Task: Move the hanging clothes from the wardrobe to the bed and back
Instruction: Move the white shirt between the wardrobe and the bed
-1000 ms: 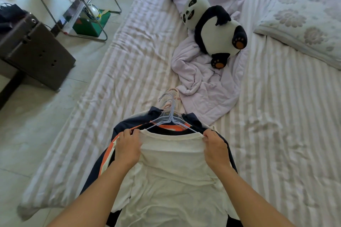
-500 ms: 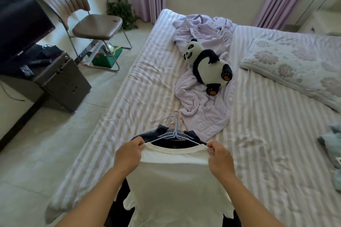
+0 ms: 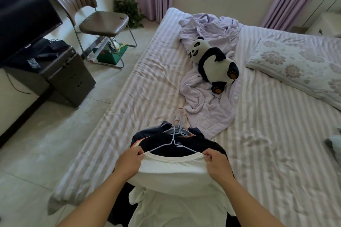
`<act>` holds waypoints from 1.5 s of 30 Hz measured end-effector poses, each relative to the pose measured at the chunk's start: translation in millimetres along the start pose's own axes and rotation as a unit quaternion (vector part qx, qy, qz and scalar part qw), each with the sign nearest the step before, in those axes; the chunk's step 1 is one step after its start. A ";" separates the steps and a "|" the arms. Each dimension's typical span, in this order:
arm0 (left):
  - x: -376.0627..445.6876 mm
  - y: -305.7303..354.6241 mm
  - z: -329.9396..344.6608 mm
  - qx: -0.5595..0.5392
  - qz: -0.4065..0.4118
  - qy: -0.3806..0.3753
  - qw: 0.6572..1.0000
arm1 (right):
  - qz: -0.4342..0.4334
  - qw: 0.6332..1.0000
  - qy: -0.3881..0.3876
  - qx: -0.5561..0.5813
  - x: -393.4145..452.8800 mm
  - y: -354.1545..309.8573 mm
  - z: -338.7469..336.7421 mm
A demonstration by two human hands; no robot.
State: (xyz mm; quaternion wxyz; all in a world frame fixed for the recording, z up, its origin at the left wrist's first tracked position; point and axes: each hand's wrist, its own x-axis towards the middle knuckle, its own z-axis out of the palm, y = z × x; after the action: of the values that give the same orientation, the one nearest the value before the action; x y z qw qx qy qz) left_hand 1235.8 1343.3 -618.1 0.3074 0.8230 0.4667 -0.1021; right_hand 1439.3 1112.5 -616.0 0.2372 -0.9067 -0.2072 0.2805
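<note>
A white T-shirt on a pale wire hanger is held up over the near edge of the bed, close to its near left corner. The shirt's left shoulder is pinched at the neckline by the left hand, and its right shoulder is gripped in the same way by the right hand, fingers curled round the fabric on both sides. The shirt's body is draped down towards the bottom of the view. Just beyond it, a dark navy garment with orange trim is laid on the striped sheet, with further hanger hooks bunched at its collar. A crumpled lilac cover is spread along the middle of the bed, and a panda plush toy is rested on it. A floral pillow is placed towards the right edge. On the floor to the left of the bed, a brown chair and a dark cabinet are seen.
</note>
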 end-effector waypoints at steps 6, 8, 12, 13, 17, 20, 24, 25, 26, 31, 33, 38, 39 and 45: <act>-5.7 3.1 -17.7 -0.070 -0.003 0.044 0.997 | -0.057 0.996 0.022 0.058 -5.6 -15.4 -12.2; -11.1 6.9 -32.8 -0.096 0.010 0.065 0.993 | -0.083 0.993 0.027 0.080 -9.0 -26.7 -23.2; -29.4 14.2 -69.1 -0.139 0.058 0.092 0.984 | -0.134 0.979 0.084 0.130 -25.6 -60.0 -50.3; -35.7 15.7 -79.8 -0.146 0.068 0.104 0.981 | -0.156 0.974 0.098 0.128 -31.4 -70.0 -57.4; -67.9 22.4 -119.8 -0.167 0.104 0.168 0.966 | -0.229 0.963 0.119 0.077 -56.1 -103.3 -83.2; -101.4 27.2 -143.1 -0.174 0.116 0.220 0.953 | -0.261 0.954 0.129 0.076 -79.1 -122.7 -101.8; -156.0 28.9 -170.6 -0.203 0.133 0.267 0.933 | -0.312 0.935 0.145 0.087 -111.7 -147.5 -125.0; -170.3 29.3 -177.2 -0.207 0.136 0.277 0.928 | -0.322 0.932 0.141 0.091 -118.8 -152.8 -130.2; -183.5 29.8 -183.3 -0.210 0.140 0.288 0.924 | -0.332 0.929 0.136 0.092 -125.3 -157.7 -135.1; -254.7 33.0 -207.4 -0.227 0.143 0.368 0.890 | -0.419 0.893 0.137 0.091 -159.2 -179.6 -159.7; -286.7 35.1 -212.3 -0.230 0.139 0.385 0.883 | -0.445 0.881 0.132 0.093 -174.0 -185.6 -169.6; -372.2 40.2 -212.3 -0.251 0.117 0.446 0.851 | -0.513 0.847 0.095 0.104 -215.6 -197.1 -187.9; -388.9 41.1 -211.0 -0.255 0.111 0.459 0.844 | -0.528 0.838 0.087 0.104 -225.3 -199.7 -190.8; -488.4 35.9 -202.8 -0.260 0.062 0.539 0.798 | -0.606 0.789 0.037 0.098 -291.0 -221.6 -199.3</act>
State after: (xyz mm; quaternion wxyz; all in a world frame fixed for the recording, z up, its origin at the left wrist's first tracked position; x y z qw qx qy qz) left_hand 976.1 1107.2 -220.9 0.2142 0.6612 0.5137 0.5030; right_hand 1286.2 1079.6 -229.9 0.4540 -0.5766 -0.6763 0.0639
